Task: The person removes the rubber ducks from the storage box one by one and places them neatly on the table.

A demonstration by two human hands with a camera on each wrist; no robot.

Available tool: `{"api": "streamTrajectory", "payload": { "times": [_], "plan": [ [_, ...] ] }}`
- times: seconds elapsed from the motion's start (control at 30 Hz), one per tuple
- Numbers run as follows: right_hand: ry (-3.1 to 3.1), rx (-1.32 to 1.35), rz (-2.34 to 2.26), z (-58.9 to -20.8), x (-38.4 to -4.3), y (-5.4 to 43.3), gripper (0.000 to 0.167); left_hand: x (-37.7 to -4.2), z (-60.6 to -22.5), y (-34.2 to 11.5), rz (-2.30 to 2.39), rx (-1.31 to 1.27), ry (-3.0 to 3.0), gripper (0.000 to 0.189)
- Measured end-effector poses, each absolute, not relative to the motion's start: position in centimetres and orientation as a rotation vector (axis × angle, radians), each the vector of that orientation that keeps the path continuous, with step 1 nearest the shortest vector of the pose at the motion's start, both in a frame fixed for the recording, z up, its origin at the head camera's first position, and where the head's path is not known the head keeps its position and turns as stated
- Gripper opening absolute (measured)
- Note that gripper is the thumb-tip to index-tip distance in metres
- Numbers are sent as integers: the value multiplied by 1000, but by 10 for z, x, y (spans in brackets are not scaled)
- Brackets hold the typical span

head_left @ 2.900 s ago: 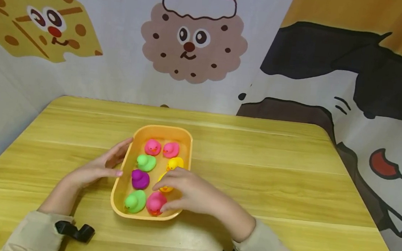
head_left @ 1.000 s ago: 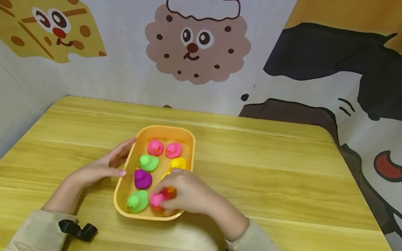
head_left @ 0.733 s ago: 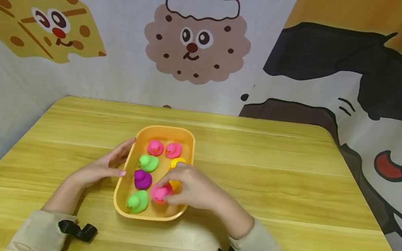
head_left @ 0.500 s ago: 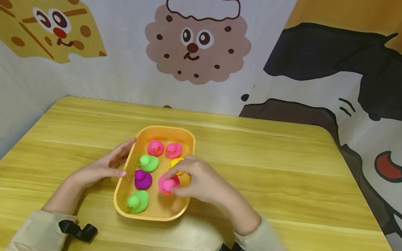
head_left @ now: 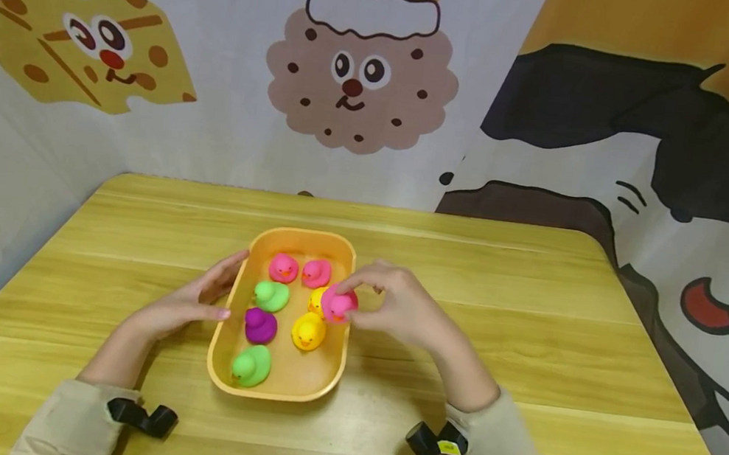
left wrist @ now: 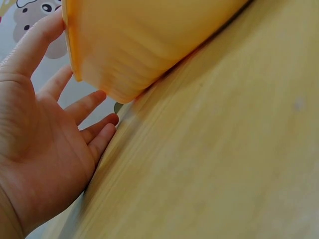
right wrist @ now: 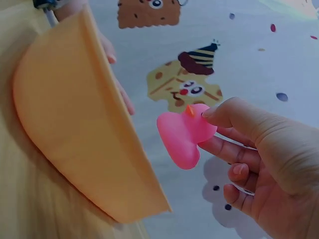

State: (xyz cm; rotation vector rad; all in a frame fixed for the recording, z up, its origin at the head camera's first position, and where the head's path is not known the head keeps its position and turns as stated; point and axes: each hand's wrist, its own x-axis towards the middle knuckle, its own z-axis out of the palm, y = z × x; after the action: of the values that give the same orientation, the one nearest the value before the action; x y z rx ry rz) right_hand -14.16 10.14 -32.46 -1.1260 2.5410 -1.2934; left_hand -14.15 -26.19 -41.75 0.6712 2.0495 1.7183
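Note:
My right hand (head_left: 396, 305) pinches a pink rubber duck (right wrist: 184, 137) between thumb and fingers. In the right wrist view the duck hangs in the air beside the orange tub (right wrist: 84, 119); in the head view it overlaps the tub's right rim. My left hand (head_left: 190, 298) touches the tub's left side with outstretched fingers, the thumb at the rim (left wrist: 70, 45). Inside the tub lie two pink ducks (head_left: 283, 269), two green ducks (head_left: 251, 365), a purple duck (head_left: 260, 326) and two yellow ducks (head_left: 308, 332), one partly hidden behind the held duck.
The tub stands on a wood-grain table (head_left: 496, 308), left of its middle. A printed cartoon curtain (head_left: 213, 145) hangs behind the table's far edge. Black wrist mounts (head_left: 141, 417) sit on both sleeves.
The right hand took hold of the pink duck at the tub's near right corner and lifted it up and right, uncovering a yellow duck. The left hand stays at the tub.

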Motion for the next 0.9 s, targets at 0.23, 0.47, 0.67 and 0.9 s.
{"api": "streamTrajectory", "payload": {
  "times": [0.23, 0.47, 0.67, 0.9],
  "plan": [
    [2624, -1084, -1286, -323, -151, 116, 29, -141, -416, -261, 1727, 636, 2041, 85],
    [2654, -1019, -1314, -324, -161, 128, 28, -141, -416, -261, 1714, 650, 2056, 85],
    [2662, -965, -1306, -326, -167, 135, 27, -140, -416, -262, 1719, 674, 2055, 86],
    [2681, -899, -1288, -331, -174, 142, 28, -141, -418, -262, 1717, 676, 2053, 86]
  ]
}}
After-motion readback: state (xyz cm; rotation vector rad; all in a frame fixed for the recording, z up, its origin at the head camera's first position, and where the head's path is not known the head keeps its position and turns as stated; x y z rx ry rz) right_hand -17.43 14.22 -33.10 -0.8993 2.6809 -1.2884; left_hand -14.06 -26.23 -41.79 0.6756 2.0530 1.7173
